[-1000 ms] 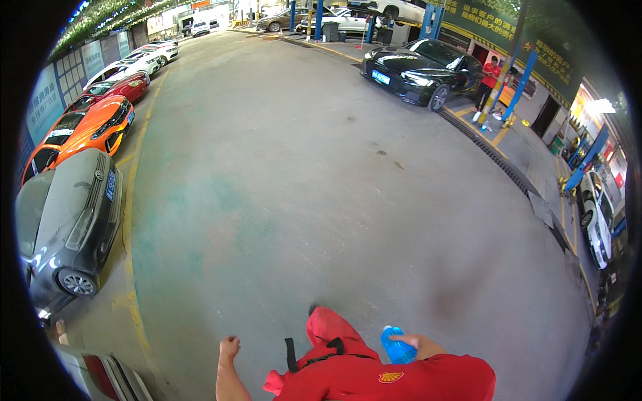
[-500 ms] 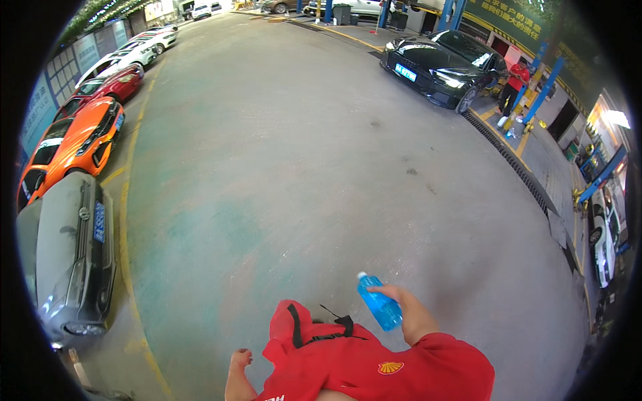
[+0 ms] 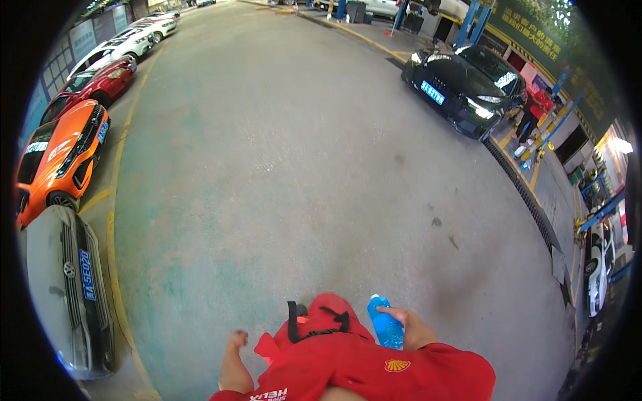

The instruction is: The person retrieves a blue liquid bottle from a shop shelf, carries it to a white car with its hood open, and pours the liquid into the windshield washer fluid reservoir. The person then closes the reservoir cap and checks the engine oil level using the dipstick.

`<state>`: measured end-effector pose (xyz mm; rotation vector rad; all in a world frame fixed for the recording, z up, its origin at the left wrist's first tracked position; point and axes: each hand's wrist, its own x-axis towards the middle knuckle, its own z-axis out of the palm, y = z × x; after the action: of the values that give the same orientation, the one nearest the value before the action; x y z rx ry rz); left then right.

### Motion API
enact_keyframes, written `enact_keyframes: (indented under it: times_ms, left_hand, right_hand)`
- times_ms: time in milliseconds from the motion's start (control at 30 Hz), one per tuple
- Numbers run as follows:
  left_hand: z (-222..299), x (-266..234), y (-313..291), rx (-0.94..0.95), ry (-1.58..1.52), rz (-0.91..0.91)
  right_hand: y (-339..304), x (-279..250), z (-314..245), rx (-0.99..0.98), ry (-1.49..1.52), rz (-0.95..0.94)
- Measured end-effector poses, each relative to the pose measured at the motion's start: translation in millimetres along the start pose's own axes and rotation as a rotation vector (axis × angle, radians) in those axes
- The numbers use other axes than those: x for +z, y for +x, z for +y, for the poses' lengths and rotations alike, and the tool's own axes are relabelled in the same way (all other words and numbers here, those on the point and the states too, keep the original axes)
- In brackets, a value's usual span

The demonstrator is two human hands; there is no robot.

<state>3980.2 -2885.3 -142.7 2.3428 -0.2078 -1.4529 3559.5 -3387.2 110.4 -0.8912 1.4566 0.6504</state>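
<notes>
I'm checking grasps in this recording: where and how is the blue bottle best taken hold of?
Probably by the body of the blue bottle, below its white cap, from the right, where the right hand grips it. The body is long and wider than the cap, and the cap points forward and slightly left, away from that hand.

A blue bottle point(image 3: 386, 329), white-capped, is held with its top angled left.

Grey floor point(image 3: 281, 154); cars point(image 3: 67, 150) on it
</notes>
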Motion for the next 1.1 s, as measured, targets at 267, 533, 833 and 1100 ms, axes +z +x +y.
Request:
enact_keyframes:
  times_ms: [267, 533, 833, 1100]
  left_hand:
    - [254.6, -205.4, 67.5, 0.341, -0.321, 0.46]
    - [255.3, -243.0, 153.6, 0.106, -0.174, -0.025]
    - [367.3, -330.7, 242.0, -0.092, -0.328, -0.011]
    - [500.1, -513.0, 481.6, 0.166, -0.178, 0.1]
  right_hand:
    - [-24.8, 23.2, -111.2, 0.139, 0.12, 0.132]
    - [29.4, -21.3, -387.3, 0.044, -0.032, 0.1]
    - [146.0, -19.5, -714.9, -0.535, -0.133, -0.016]
    - [118.8, -10.5, -805.6, -0.104, -0.081, 0.058]
